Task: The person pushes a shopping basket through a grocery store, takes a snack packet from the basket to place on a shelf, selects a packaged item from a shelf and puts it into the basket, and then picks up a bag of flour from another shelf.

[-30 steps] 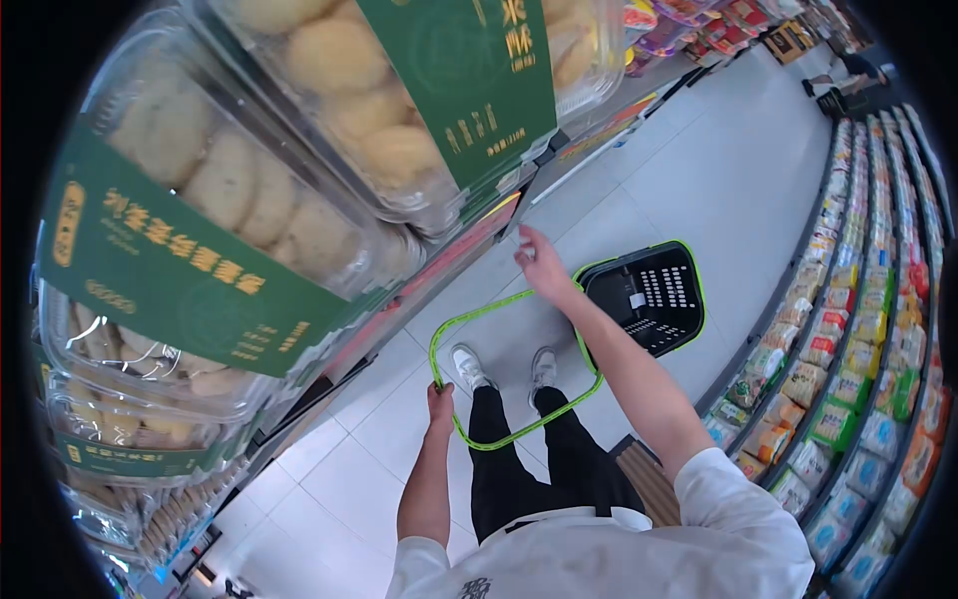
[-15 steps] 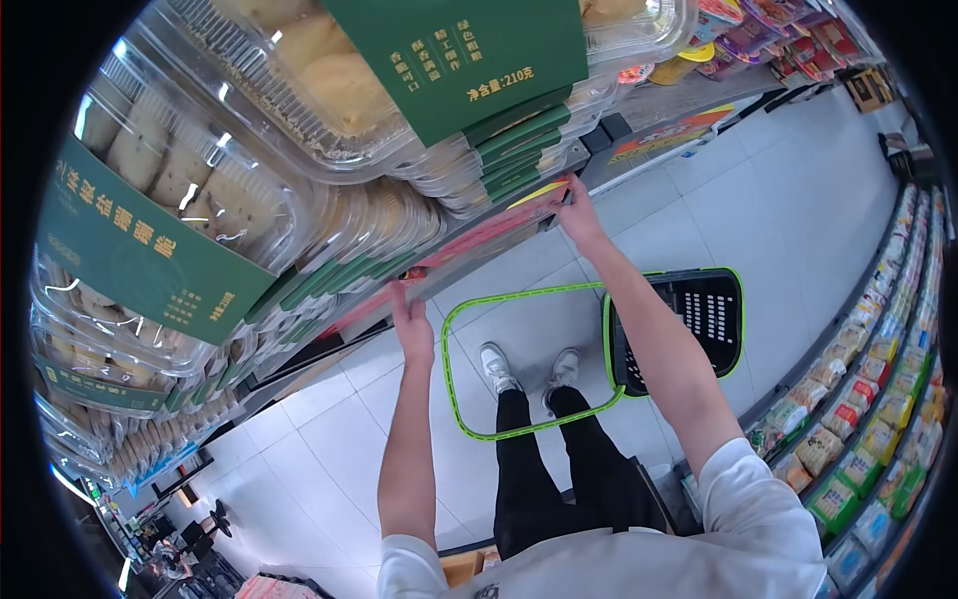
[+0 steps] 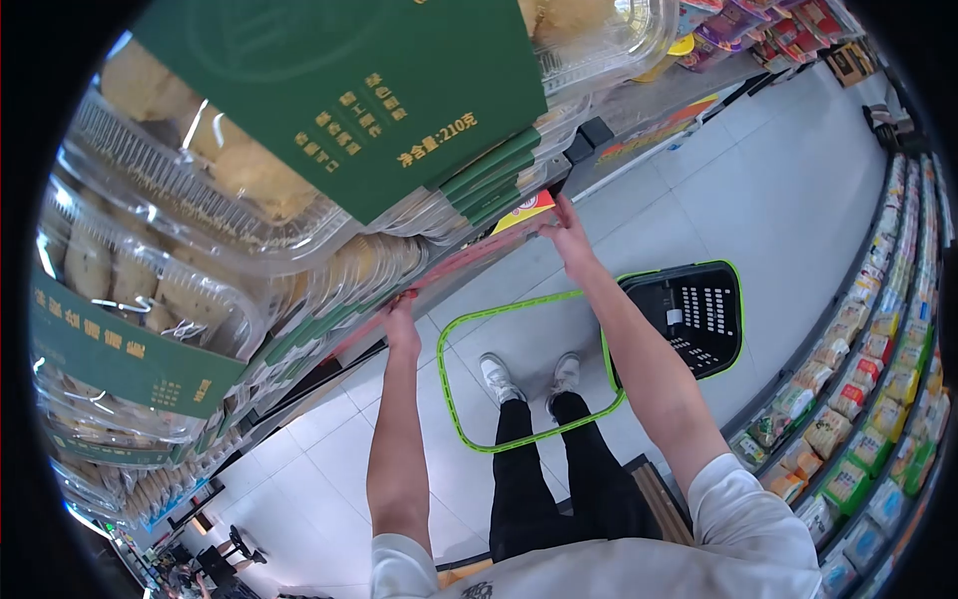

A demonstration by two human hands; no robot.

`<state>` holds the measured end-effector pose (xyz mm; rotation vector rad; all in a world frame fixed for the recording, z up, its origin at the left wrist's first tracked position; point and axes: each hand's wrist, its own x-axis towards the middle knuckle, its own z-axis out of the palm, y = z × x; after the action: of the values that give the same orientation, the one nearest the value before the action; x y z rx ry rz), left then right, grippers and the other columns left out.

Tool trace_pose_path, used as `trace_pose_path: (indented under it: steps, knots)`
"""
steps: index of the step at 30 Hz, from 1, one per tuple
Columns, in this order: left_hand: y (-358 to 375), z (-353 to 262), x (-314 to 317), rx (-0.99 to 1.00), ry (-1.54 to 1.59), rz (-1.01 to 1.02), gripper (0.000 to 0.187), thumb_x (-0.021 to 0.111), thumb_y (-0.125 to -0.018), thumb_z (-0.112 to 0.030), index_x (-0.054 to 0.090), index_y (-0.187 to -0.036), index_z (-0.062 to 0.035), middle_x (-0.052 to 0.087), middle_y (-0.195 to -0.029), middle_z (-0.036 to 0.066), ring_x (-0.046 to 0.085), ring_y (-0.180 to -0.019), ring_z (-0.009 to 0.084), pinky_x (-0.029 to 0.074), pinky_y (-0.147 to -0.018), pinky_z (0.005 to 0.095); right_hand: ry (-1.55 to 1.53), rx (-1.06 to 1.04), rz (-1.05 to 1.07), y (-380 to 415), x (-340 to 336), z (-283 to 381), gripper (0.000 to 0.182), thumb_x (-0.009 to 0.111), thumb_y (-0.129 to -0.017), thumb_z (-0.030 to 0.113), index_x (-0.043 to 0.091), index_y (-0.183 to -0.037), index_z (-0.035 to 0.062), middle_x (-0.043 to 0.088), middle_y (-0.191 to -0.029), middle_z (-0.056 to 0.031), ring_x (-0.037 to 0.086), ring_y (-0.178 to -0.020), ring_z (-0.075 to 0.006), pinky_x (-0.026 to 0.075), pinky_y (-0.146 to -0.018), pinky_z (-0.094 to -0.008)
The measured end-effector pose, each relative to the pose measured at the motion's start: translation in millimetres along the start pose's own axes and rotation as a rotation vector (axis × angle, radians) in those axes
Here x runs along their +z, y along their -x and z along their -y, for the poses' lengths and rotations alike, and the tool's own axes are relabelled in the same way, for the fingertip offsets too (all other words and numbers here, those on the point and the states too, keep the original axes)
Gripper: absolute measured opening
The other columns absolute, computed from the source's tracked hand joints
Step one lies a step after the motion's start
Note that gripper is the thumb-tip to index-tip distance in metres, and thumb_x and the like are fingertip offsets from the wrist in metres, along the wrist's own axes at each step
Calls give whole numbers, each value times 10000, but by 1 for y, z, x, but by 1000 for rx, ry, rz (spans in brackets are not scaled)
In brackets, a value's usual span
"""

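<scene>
My right hand (image 3: 567,240) is closed at the right end of a long red strip (image 3: 467,262) on the shelf edge, fingers bent around its border. Beside those fingers, a yellow-and-red label (image 3: 527,210) shows. Further left along the same strip, my left hand (image 3: 401,321) grips its lower edge, fingertips partly hidden. Directly above the strip are stacked clear plastic boxes of pale baked goods with green paper sleeves (image 3: 399,110). More boxes with a green sleeve (image 3: 120,344) stand at the left.
Around my feet on the tiled floor is a black shopping basket with green trim (image 3: 711,314); its long green outline (image 3: 444,374) extends left. Curved shelves of packaged goods (image 3: 848,399) run along the right. A black bracket (image 3: 591,138) juts from the shelf edge.
The camera view has shifted, so the boxes sit further left and lower. My right hand appears a little lower and left, and more of the yellow-and-red label shows. Both hands stay on the strip.
</scene>
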<state>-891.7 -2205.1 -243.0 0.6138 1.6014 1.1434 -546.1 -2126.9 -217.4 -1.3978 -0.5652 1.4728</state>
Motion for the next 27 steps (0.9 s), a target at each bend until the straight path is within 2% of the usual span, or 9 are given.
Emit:
trace_pose_path:
  steps: [3,7,9,13,16,19,22,25,27]
  knots:
    - [19,-5,22,104,79,-57,325,577,-899,-24,506,-1216,-23,572,-1204,65,503,-1111,159,309,-1039,305,14,-53,27,18,-2,-11,874,677,-742,-34,250,-1502,26,389,-1479,-148,343,-1396,-245,301,-1112,-331]
    - [28,0,22,27,-23,-145,485,563,-895,-2,411,-1354,-33,463,-1364,84,410,-1271,178,258,-1097,305,77,-124,-99,14,5,-4,832,692,-742,-15,293,-1471,21,455,-1419,-147,400,-1346,-249,321,-1093,-328]
    - [26,3,14,-51,-11,-124,555,560,-896,2,366,-1415,-43,410,-1426,87,352,-1340,187,235,-1117,307,132,-96,-39,17,12,11,774,678,-757,-14,337,-1449,48,466,-1399,-116,382,-1351,-246,302,-1104,-343]
    - [26,9,18,-7,71,-149,671,560,-899,0,261,-1495,-70,351,-1481,89,320,-1369,192,220,-1131,320,225,-174,-9,10,4,-10,719,696,-746,-9,389,-1393,60,495,-1354,-103,400,-1323,-248,291,-1108,-357]
    - [44,1,24,16,90,-176,694,538,-899,11,223,-1510,-84,342,-1483,78,330,-1361,188,237,-1128,332,332,-213,-86,19,-7,-34,714,716,-720,-12,407,-1360,62,511,-1309,-107,429,-1289,-249,310,-1093,-358]
    - [57,6,23,81,94,-169,678,508,-894,13,224,-1501,-89,370,-1451,56,361,-1344,181,269,-1116,333,395,-364,-224,26,-9,-54,693,771,-677,48,447,-1289,31,528,-1178,-145,510,-1144,-300,395,-1004,-380]
    - [68,7,22,83,66,-150,671,499,-898,18,225,-1501,-93,360,-1471,57,338,-1376,189,256,-1128,333,587,-406,-229,41,-12,-40,788,788,-649,72,417,-1344,53,504,-1159,-157,502,-1116,-340,407,-988,-407]
    - [70,7,22,99,79,-134,645,508,-915,-5,238,-1493,-104,364,-1469,49,345,-1366,186,262,-1116,327,876,-315,-77,52,-20,-10,924,818,-625,115,355,-1424,80,488,-1174,-160,488,-1127,-364,410,-984,-437]
    - [67,8,24,132,53,-120,608,529,-937,-39,262,-1476,-125,373,-1458,33,356,-1349,178,266,-1106,341,1046,-326,30,55,-22,10,999,834,-610,141,312,-1460,86,473,-1232,-172,464,-1183,-371,388,-1020,-447]
